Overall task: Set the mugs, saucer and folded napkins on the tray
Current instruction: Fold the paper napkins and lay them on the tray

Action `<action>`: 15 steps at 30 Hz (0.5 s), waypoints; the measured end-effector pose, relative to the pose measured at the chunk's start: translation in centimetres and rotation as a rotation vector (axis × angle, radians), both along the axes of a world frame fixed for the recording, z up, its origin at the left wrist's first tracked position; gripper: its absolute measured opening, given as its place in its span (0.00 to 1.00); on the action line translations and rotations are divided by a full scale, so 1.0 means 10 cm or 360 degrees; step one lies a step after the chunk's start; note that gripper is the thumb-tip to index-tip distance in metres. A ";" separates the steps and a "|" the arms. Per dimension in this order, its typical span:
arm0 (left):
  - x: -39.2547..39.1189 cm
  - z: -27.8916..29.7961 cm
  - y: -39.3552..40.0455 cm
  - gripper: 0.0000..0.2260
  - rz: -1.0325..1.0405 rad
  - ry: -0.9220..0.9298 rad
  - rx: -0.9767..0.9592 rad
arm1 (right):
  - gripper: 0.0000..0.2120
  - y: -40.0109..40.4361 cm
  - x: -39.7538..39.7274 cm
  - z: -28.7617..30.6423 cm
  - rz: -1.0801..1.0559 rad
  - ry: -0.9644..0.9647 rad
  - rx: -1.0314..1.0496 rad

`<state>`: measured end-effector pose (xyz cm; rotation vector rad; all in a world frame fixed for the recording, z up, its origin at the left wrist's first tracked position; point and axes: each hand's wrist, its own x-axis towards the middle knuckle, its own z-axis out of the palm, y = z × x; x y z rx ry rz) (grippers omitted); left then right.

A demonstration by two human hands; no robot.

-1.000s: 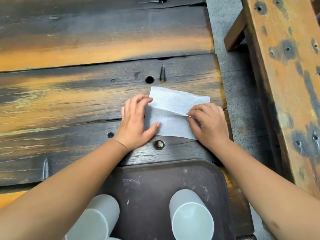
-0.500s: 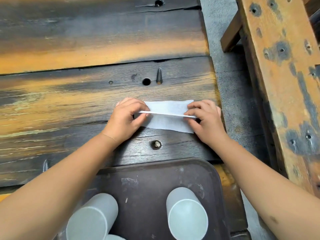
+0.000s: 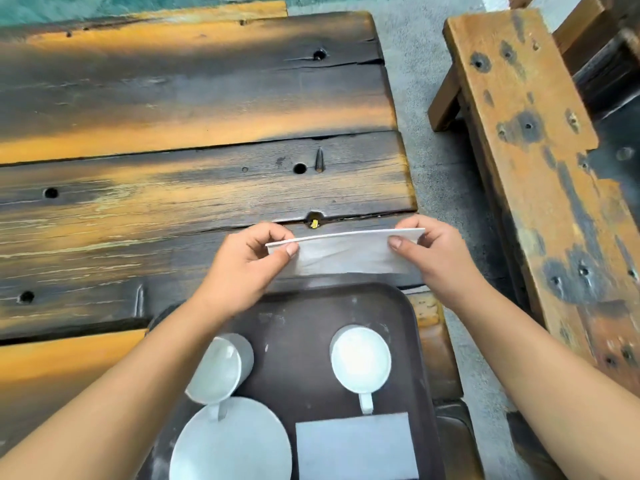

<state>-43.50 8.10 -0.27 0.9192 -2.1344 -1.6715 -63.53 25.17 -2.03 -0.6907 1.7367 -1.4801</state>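
A white folded napkin (image 3: pixel 344 252) hangs in the air just beyond the far rim of the dark brown tray (image 3: pixel 304 306). My left hand (image 3: pixel 249 263) pinches its left end and my right hand (image 3: pixel 429 251) pinches its right end. On the tray stand two white mugs, a left mug (image 3: pixel 221 367) and a right mug (image 3: pixel 360 358). A white saucer (image 3: pixel 230 441) lies at the tray's near left. A second folded napkin (image 3: pixel 355 446) lies flat at the near right.
The tray rests on a dark, orange-streaked plank table (image 3: pixel 173 174) with bolt holes. The table's right edge drops to a grey concrete floor (image 3: pixel 446 181). A worn wooden bench (image 3: pixel 540 161) runs along the right side.
The napkin was being folded flat on the table; now both hands have lifted it, folded, and brought it nearer, to the tray's far rim. The view has tilted down, showing saucer and second napkin.
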 end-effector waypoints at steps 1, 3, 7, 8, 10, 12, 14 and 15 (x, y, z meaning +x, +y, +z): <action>0.04 0.08 0.09 0.10 0.0031 0.0040 0.0036 | 0.11 0.07 0.07 0.08 -0.0024 -0.0048 -0.0021; 0.13 0.20 0.27 0.10 0.0125 0.0110 0.0163 | 0.11 0.20 0.20 0.20 -0.0065 -0.0096 -0.0058; 0.37 0.31 0.66 0.09 0.0252 0.0139 0.0339 | 0.09 0.51 0.53 0.35 -0.0156 -0.0203 -0.0056; 0.44 0.31 0.77 0.09 0.0277 0.0123 0.0377 | 0.08 0.60 0.61 0.37 -0.0169 -0.0231 -0.0042; 0.59 0.28 0.95 0.09 0.0339 0.0069 0.0482 | 0.07 0.79 0.79 0.40 -0.0187 -0.0312 -0.0010; 0.71 0.22 1.07 0.09 0.0362 -0.0021 0.0589 | 0.06 0.96 0.91 0.39 -0.0219 -0.0359 0.0042; 0.87 0.18 1.23 0.07 0.0330 -0.0129 0.0669 | 0.07 1.16 1.08 0.37 -0.0222 -0.0390 0.0124; 0.95 0.15 1.32 0.06 0.0332 -0.0165 0.0705 | 0.07 1.27 1.16 0.35 -0.0222 -0.0387 0.0178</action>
